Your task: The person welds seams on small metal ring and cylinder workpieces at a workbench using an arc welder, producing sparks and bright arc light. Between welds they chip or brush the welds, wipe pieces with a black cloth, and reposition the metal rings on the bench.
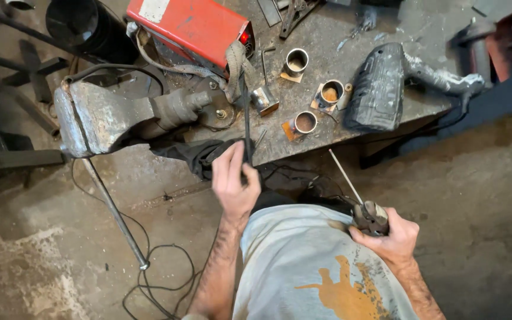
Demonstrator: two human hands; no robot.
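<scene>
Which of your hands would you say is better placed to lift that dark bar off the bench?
Left, probably: the left hand already grips the bar; the right hand holds an electrode holder.

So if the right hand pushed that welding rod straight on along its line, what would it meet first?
Probably the workbench edge below the short steel tube sections. The right hand aims its electrode holder and rod up-left; depth is unclear.

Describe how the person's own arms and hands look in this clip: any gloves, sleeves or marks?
Both hands are bare, with no gloves: left hand, right hand. Both forearms are bare too, hairy, with no sleeve reaching them and no watch or band visible. The left hand and forearm look smudged with dark workshop grime. The person wears a light grey T-shirt with an orange print on the front.
</scene>
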